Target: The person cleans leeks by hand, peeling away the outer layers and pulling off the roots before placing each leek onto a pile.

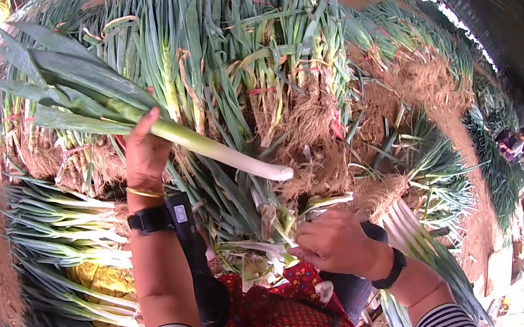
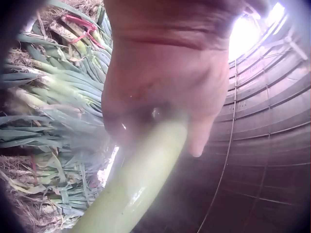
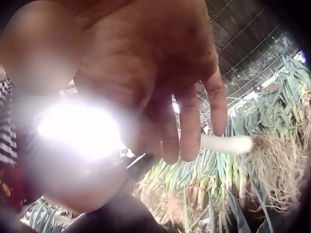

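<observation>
the left hand (image 1: pixel 146 152) was curled round the leek (image 1: pixel 210 146), gripping it where the green began, so that its leaves fanned out beyond that hand to the left and its bare white end slanted across toward the space beyond the right hand (image 1: pixel 335 241). the right hand hung open, its fingers loosely bent, apart from the leek and near the peelings (image 1: pixel 269 245) that lay between the forearms, just beyond the red apron (image 1: pixel 267 313). tied bundles (image 1: pixel 179 52) with shaggy roots stood beyond both hands, and more leeks (image 1: pixel 421 233) lay beside the right wrist.
</observation>
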Available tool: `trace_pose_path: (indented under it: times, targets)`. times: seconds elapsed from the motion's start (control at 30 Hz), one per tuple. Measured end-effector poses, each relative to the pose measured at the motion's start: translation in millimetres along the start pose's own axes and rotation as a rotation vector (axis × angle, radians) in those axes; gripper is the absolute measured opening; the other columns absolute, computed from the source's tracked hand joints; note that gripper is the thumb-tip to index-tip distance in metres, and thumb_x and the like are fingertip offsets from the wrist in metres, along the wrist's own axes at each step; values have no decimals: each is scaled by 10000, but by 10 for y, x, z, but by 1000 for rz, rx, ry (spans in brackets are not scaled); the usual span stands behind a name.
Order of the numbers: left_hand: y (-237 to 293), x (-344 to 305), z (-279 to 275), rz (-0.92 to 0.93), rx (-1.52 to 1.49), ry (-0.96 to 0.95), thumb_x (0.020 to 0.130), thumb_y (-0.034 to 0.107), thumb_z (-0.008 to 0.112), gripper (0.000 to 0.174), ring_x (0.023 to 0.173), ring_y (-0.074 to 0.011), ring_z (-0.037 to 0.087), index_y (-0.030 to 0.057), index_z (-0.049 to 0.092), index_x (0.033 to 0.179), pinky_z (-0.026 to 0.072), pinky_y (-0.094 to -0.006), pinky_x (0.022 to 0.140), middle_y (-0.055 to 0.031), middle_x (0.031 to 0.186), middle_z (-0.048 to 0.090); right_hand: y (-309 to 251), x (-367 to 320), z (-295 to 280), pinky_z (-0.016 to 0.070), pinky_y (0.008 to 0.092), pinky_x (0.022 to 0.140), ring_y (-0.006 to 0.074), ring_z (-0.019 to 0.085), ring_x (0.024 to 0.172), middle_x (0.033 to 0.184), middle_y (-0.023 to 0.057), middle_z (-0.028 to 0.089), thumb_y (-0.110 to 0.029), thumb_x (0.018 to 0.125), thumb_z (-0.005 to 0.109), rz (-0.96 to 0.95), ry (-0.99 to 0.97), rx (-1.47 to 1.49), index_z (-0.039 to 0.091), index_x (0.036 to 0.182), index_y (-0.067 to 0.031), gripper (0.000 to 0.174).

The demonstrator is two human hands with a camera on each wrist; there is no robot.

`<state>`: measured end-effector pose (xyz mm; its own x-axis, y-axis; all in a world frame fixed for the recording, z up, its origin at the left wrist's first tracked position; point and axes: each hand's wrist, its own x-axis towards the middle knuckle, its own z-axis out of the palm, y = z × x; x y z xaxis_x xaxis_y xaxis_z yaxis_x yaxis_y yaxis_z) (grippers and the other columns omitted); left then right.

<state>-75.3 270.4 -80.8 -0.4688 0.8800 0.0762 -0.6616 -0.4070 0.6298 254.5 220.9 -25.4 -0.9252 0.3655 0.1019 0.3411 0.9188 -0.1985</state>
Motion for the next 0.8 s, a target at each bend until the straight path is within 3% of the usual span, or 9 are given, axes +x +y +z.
trace_pose_path:
  times: [0.2, 0.23, 0.3, 0.33, 0.4, 0.5, 0.57, 0.67, 0.8]
  targets:
    - [-202, -151, 307, -44, 130, -177, 735, 124, 711, 607, 1068, -177, 447, 73, 437, 1274, 352, -340, 925, -10, 1222, 476, 269, 775, -55, 478, 350, 766, 314, 593, 872, 1016, 123, 597, -372, 845, 571, 206, 330, 264, 476, 1143, -42, 454]
    - [-235, -179, 346, -50, 190, -244, 730, 188, 734, 702, 1091, -170, 440, 83, 364, 1317, 340, -357, 956, -31, 1241, 471, 350, 957, 25, 478, 350, 766, 314, 593, 872, 1016, 123, 597, -372, 845, 571, 205, 333, 255, 476, 1143, -42, 454]
    - [-312, -219, 428, -64, 198, -336, 717, 231, 746, 741, 1089, -168, 445, 80, 350, 1325, 372, -349, 921, -37, 1238, 468, 463, 1292, 215, 500, 334, 681, 248, 608, 848, 953, 137, 592, -362, 865, 566, 272, 432, 733, 446, 1169, -10, 480]
    - [-338, -234, 433, -82, 211, -422, 704, 274, 758, 783, 1088, -166, 450, 78, 335, 1333, 405, -340, 886, -42, 1234, 465, 449, 1374, 264, 500, 334, 681, 248, 608, 848, 953, 137, 592, -362, 865, 566, 269, 436, 728, 446, 1169, -10, 480]
    - [-387, -258, 385, -181, 160, -421, 685, 326, 766, 780, 1037, -172, 496, 51, 372, 1299, 459, -309, 786, -52, 1166, 506, 410, 1529, 327, 494, 289, 570, 158, 600, 781, 847, 119, 586, -357, 885, 546, 434, 406, 1268, 455, 1128, 14, 453]
    - [-477, -228, 441, -51, 135, -102, 735, 160, 721, 375, 656, -141, 579, 29, 538, 1036, 471, -254, 531, -21, 823, 593, 382, 1628, 399, 469, 274, 513, 133, 570, 686, 727, 101, 571, -375, 893, 531, 539, 424, 1180, 500, 1007, 17, 409]
    - [-479, -238, 501, -24, 128, -70, 733, 136, 721, 362, 660, -140, 581, 29, 543, 1029, 470, -256, 528, -27, 830, 596, 544, 1678, 629, 442, 352, 580, 277, 568, 657, 708, 173, 551, -372, 908, 501, 501, 499, 1026, 504, 913, 31, 403]
    - [-479, -206, 477, 6, 97, -67, 729, 77, 716, 338, 690, -140, 588, 28, 552, 1021, 476, -269, 547, -36, 852, 605, 559, 1697, 683, 420, 386, 614, 371, 515, 654, 718, 212, 532, -351, 920, 479, 446, 584, 951, 500, 901, 46, 398]
    - [-464, -215, 377, -155, 111, -147, 739, 69, 704, 410, 860, -161, 576, 23, 520, 1103, 464, -303, 750, -43, 973, 598, 612, 1682, 706, 413, 362, 582, 329, 483, 602, 705, 206, 547, -288, 931, 470, 510, 656, 1032, 524, 841, 56, 360]
